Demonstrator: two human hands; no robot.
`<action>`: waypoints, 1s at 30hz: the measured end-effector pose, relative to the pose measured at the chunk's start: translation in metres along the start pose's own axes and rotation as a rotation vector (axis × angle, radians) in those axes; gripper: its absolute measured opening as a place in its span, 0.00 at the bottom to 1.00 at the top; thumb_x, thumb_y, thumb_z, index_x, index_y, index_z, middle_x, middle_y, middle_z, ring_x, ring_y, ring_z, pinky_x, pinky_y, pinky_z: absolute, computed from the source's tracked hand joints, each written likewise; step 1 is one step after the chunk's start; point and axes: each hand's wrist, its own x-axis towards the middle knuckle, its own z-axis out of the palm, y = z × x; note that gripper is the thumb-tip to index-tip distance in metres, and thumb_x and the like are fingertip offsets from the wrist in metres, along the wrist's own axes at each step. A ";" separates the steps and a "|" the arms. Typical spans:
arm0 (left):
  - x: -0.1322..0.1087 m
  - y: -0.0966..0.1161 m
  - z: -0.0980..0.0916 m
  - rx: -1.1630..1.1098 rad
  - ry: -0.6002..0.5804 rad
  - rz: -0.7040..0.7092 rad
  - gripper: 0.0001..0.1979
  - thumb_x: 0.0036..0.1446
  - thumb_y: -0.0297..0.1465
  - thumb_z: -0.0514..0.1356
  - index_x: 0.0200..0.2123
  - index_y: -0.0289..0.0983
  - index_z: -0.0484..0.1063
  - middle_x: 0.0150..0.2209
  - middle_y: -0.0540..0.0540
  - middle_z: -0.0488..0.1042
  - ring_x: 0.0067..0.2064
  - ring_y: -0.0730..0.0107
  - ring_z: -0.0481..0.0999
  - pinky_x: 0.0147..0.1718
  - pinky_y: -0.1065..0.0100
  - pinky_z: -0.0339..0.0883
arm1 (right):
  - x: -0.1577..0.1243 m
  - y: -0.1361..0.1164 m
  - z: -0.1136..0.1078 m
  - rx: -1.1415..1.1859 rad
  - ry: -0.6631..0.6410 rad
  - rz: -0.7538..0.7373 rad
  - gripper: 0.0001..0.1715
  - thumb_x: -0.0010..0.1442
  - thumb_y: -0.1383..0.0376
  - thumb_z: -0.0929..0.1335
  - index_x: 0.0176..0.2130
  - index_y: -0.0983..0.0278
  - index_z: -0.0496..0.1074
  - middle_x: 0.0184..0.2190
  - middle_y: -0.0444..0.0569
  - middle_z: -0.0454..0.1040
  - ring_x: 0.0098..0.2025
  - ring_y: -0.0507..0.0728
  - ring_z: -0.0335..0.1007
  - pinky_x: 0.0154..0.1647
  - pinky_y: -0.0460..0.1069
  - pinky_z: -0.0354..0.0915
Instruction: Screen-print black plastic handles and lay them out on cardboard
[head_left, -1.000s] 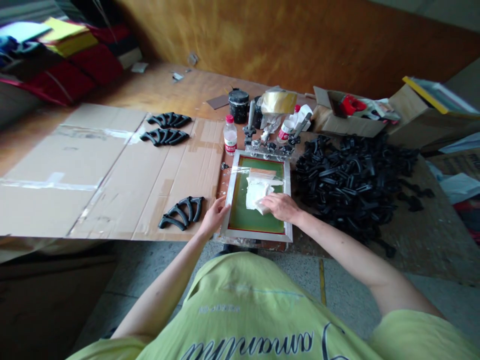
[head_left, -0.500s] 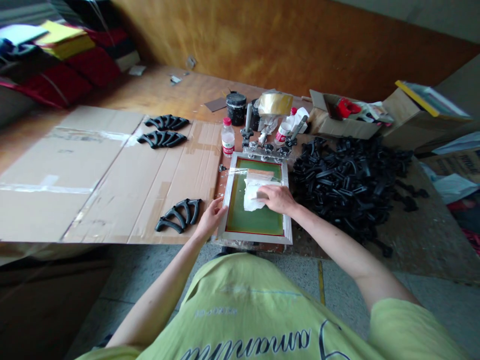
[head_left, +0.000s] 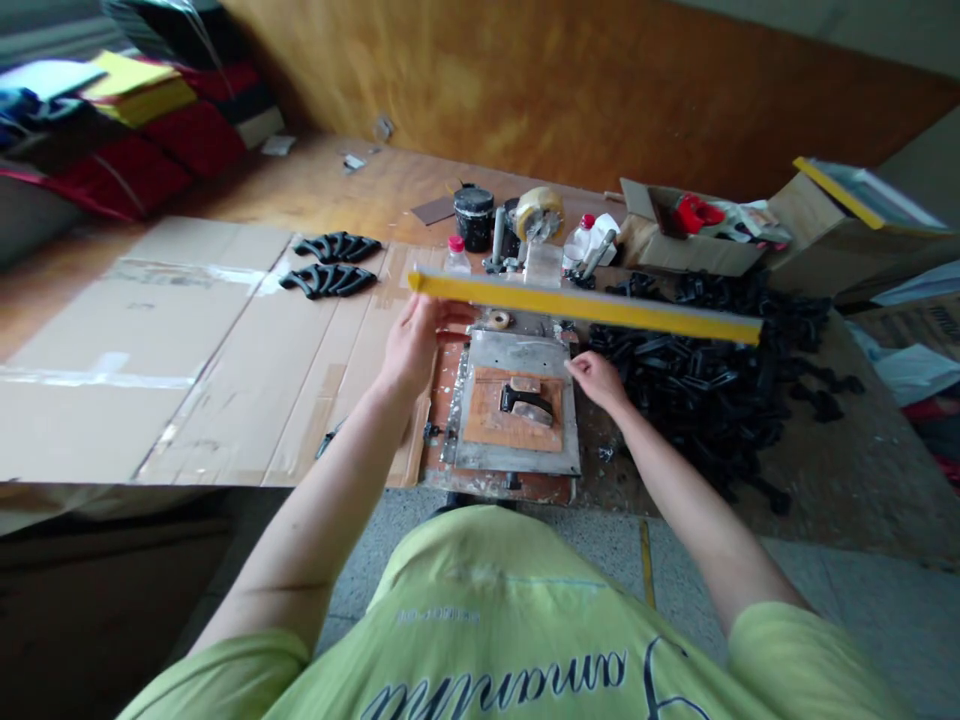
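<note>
The screen-printing frame (head_left: 592,305) is tilted up, so I see it nearly edge-on as a long yellow bar. My left hand (head_left: 420,335) grips its left end, some fingers reaching behind it. Below lies a grey metal plate (head_left: 517,350) bearing a wooden block (head_left: 480,430). A black curved handle-like part (head_left: 536,402) rests on that block. My right hand (head_left: 598,380) is by the plate's right edge, fingers curled together; whatever they hold, if anything, is hidden. The squeegee and white cloth are out of sight.
A large heap of black parts (head_left: 690,380) covers the right side. Several black curved parts (head_left: 330,281) lie on the cardboard sheet (head_left: 225,330) at left. Behind stand a red-capped bottle (head_left: 457,258), a black tub (head_left: 473,218), a tape roll (head_left: 540,215) and a cardboard box (head_left: 690,250).
The frame has swung up from lying flat, uncovering the plate and black part. My left hand has risen with it. My right hand has left the squeegee and cloth and moved right.
</note>
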 end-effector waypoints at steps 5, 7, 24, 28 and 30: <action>0.011 -0.004 0.012 -0.013 0.047 0.061 0.28 0.63 0.55 0.47 0.50 0.40 0.67 0.39 0.44 0.78 0.38 0.71 0.79 0.33 0.72 0.72 | -0.039 -0.036 0.055 -0.294 -0.238 -0.060 0.10 0.61 0.59 0.71 0.35 0.64 0.73 0.40 0.57 0.76 0.46 0.61 0.70 0.46 0.52 0.65; -0.015 -0.024 0.015 -0.008 0.083 -0.033 0.28 0.60 0.56 0.51 0.47 0.39 0.68 0.37 0.44 0.78 0.36 0.71 0.79 0.30 0.74 0.71 | -0.045 -0.053 0.059 -0.310 -0.279 0.023 0.09 0.66 0.61 0.66 0.38 0.65 0.71 0.39 0.57 0.75 0.45 0.62 0.69 0.44 0.52 0.63; -0.152 -0.146 -0.144 0.207 0.657 -0.643 0.22 0.64 0.48 0.51 0.42 0.33 0.69 0.44 0.35 0.79 0.32 0.68 0.82 0.28 0.69 0.74 | -0.015 0.076 0.010 -0.400 -0.141 0.021 0.18 0.58 0.79 0.59 0.39 0.68 0.75 0.39 0.59 0.71 0.41 0.57 0.62 0.42 0.52 0.58; -0.163 -0.168 -0.189 0.542 0.680 -0.806 0.31 0.66 0.51 0.41 0.45 0.31 0.71 0.40 0.32 0.80 0.33 0.62 0.82 0.28 0.66 0.75 | -0.020 0.110 0.012 -0.442 -0.186 -0.025 0.17 0.55 0.78 0.60 0.33 0.65 0.75 0.35 0.57 0.72 0.42 0.60 0.62 0.43 0.54 0.59; -0.160 -0.176 -0.198 0.646 0.639 -0.854 0.36 0.65 0.52 0.39 0.38 0.30 0.75 0.35 0.31 0.80 0.31 0.58 0.82 0.28 0.63 0.74 | -0.022 0.119 0.017 -0.481 -0.161 -0.027 0.15 0.57 0.75 0.62 0.38 0.66 0.76 0.38 0.58 0.74 0.44 0.62 0.63 0.45 0.56 0.60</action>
